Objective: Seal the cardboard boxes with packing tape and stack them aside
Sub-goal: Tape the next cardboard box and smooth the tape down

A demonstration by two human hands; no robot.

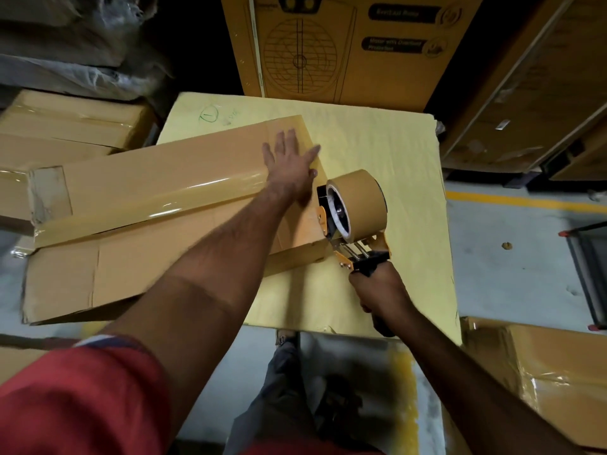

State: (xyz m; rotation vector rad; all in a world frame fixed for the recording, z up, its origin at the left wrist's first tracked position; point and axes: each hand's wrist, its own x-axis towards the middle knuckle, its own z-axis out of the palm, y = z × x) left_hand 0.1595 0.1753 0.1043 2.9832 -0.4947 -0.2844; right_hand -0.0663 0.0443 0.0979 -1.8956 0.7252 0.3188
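A long flat cardboard box [138, 257] lies slantwise across a yellow-covered table [377, 142]. A glossy strip of brown tape [157, 198] runs along its top seam. My left hand [290, 162] lies flat with fingers spread on the box's far right end, pressing the top. My right hand [381, 293] grips the black handle of an orange tape dispenser [353, 211] that carries a thick roll of brown tape. The dispenser's head sits at the box's right end edge, just below my left hand.
A tall printed carton [354, 47] stands behind the table. Taped cartons lie at the left [65, 123] and at the lower right [551, 379]. More stacked boxes fill the right rear [532, 93]. A grey floor with a yellow line [525, 201] runs to the right.
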